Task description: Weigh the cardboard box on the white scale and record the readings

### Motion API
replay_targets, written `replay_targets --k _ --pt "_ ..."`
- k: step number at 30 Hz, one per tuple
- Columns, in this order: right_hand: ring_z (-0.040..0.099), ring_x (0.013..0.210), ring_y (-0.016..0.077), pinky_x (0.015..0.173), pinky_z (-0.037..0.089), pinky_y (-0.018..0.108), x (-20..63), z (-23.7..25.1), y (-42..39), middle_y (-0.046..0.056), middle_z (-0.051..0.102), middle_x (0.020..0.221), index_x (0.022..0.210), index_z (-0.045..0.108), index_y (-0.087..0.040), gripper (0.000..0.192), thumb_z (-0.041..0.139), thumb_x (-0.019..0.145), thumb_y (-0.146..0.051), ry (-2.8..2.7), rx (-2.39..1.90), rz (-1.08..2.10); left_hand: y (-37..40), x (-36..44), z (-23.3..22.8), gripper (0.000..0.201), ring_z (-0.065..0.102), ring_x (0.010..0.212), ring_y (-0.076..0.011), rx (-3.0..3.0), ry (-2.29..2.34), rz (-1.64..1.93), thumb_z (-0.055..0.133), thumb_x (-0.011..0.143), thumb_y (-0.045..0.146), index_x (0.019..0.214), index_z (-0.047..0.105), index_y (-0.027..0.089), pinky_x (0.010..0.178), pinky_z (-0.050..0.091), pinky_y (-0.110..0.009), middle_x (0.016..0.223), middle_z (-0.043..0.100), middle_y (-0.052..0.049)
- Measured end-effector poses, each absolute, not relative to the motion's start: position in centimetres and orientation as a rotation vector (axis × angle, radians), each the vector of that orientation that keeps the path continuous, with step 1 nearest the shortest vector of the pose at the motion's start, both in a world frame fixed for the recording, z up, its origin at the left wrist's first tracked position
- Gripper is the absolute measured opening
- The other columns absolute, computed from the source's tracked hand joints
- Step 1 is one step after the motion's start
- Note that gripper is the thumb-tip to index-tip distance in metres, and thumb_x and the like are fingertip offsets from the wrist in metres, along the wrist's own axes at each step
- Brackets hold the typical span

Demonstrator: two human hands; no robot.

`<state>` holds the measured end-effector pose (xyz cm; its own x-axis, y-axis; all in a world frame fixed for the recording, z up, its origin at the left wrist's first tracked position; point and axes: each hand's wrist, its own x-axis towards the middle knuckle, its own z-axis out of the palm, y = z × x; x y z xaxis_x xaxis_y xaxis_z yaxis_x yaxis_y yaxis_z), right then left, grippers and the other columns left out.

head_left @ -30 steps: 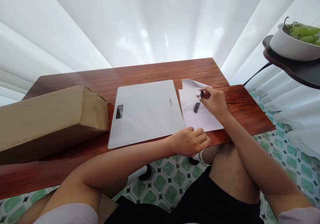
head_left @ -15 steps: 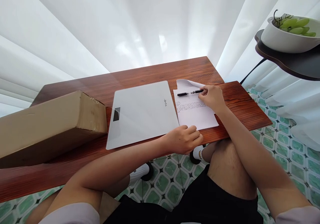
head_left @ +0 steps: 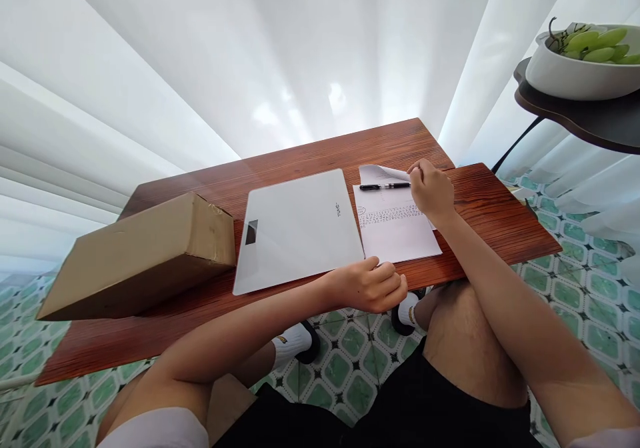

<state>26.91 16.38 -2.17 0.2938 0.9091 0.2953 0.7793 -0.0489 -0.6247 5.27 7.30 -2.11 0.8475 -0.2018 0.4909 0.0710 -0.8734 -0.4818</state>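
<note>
My right hand is closed at the right end of a black pen. The pen's tip end points left above written paper sheets, and its gripped end is partly hidden by the fingers. One sheet curls up at the far side. Lines of small handwriting and a circled mark cross the middle of the paper. My left hand has its fingers curled in at the table's near edge, by the paper's lower edge, with nothing visible in them. Left of the paper lies a flat white scale with a small dark display.
A closed cardboard box stands on the left of the wooden table. At the upper right, a dark shelf bears a white bowl of green grapes. White curtains hang behind, above a green tiled floor.
My right hand has risen slightly toward the paper's far edge, and the pen has shifted with it. My left hand stays almost still. The view has moved slightly, showing more of the box.
</note>
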Motion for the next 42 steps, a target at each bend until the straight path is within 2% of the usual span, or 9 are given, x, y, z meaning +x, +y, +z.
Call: replay_targets --k 7,13,16,20,24,28,34,42 --pt "0.053 0.067 0.0209 0.06 0.029 0.034 26.8 -2.4 16.6 0.004 0.063 0.073 0.08 0.058 -0.022 0.034 0.031 0.101 -0.027 -1.497 -1.74 0.139 7.1 1.0 1.0 0.009 0.05 0.064 -0.0122 -2.488 0.008 -0.586 0.065 0.09 0.016 0.096 0.069 0.01 0.055 0.044 -0.025 0.069 0.053 0.0" --pt "0.054 0.068 0.0214 0.061 0.028 0.034 25.2 -2.4 16.4 0.005 0.065 0.076 0.078 0.057 -0.022 0.036 0.031 0.102 -0.028 -1.571 -1.718 0.088 7.2 -5.7 3.2 0.01 0.049 0.062 -0.0131 -2.313 -0.294 -0.538 0.063 0.089 0.014 0.096 0.067 0.018 0.057 0.042 -0.026 0.066 0.055 0.003" --pt "0.055 0.067 0.0219 0.061 0.027 0.034 24.3 -2.4 16.2 0.005 0.066 0.076 0.077 0.057 -0.022 0.035 0.032 0.101 -0.027 -1.63 -1.736 0.089 7.0 -8.8 4.2 0.018 0.051 0.062 -0.0145 -2.201 -0.444 -0.558 0.06 0.082 0.01 0.096 0.068 0.02 0.056 0.04 -0.027 0.065 0.058 0.002" --pt "0.055 0.067 0.0226 0.06 0.026 0.034 23.4 -2.7 15.9 0.007 0.065 0.075 0.077 0.058 -0.021 0.035 0.033 0.101 -0.026 -1.703 -1.744 0.075 6.3 -12.4 5.2 0.03 0.053 0.062 -0.0167 -2.079 -0.613 -0.583 0.061 0.074 0.007 0.101 0.069 0.016 0.053 0.038 -0.029 0.065 0.062 0.001" --pt "0.049 0.061 0.0193 0.058 0.023 0.033 22.8 -3.4 15.8 0.005 0.063 0.072 0.076 0.059 -0.021 0.036 0.034 0.101 -0.03 -1.769 -1.735 0.022 5.4 -15.6 5.3 0.038 0.052 0.06 -0.0189 -1.949 -0.816 -0.642 0.059 0.068 0.003 0.102 0.069 0.016 0.05 0.035 -0.03 0.064 0.062 0.001" --pt "0.043 0.058 0.0175 0.057 0.021 0.032 22.4 -3.8 15.6 0.004 0.059 0.068 0.074 0.057 -0.021 0.037 0.035 0.1 -0.032 -1.818 -1.731 -0.013 4.8 -18.2 4.5 0.039 0.053 0.063 -0.0215 -1.862 -1.045 -0.809 0.054 0.07 0.001 0.102 0.069 0.017 0.057 0.041 -0.032 0.067 0.063 -0.003" --pt "0.038 0.054 0.0153 0.054 0.02 0.031 21.4 -3.5 15.1 0.002 0.053 0.062 0.068 0.046 -0.021 0.033 0.041 0.097 -0.034 -1.881 -1.694 -0.041 5.1 -20.7 2.8 0.032 0.06 0.074 -0.0244 -1.781 -1.307 -0.987 0.049 0.08 0.008 0.101 0.071 0.019 0.075 0.047 -0.038 0.076 0.068 -0.007" --pt "0.042 0.055 0.0176 0.055 0.02 0.032 20.2 -3.1 13.9 0.003 0.054 0.064 0.07 0.044 -0.022 0.031 0.038 0.097 -0.036 -1.982 -1.632 -0.041 4.8 -24.0 2.5 0.029 0.063 0.086 -0.0267 -1.626 -1.561 -1.233 0.049 0.084 0.015 0.103 0.071 0.022 0.089 0.047 -0.043 0.085 0.071 -0.007"
